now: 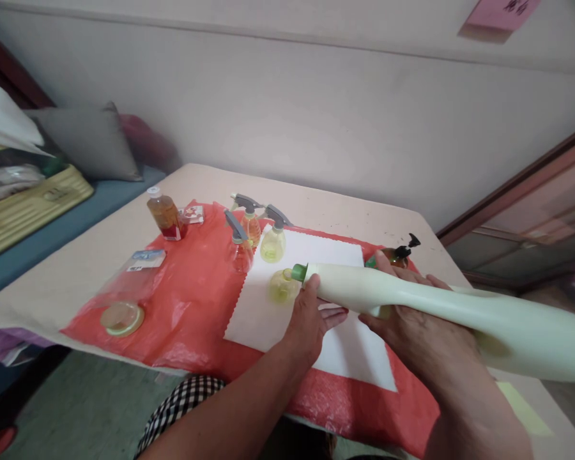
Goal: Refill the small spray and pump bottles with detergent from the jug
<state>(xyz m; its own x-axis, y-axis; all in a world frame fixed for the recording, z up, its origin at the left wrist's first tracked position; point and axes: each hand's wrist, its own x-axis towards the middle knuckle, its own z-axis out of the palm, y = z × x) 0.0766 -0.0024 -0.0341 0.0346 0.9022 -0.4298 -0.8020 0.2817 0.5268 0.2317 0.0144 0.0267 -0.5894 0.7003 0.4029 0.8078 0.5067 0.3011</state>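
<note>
A large pale green bottle with a green neck lies tipped nearly level, its mouth over a small open yellowish bottle on a white cloth. My left hand is curled around the big bottle's neck from below. Under its body, my right hand grips the big bottle. Whether liquid is flowing out, I cannot tell.
A red plastic sheet covers the beige table. On it stand three spray bottles, an amber bottle with a white cap, a dark pump bottle, a clear bag with a round lid. Cushions lie at left.
</note>
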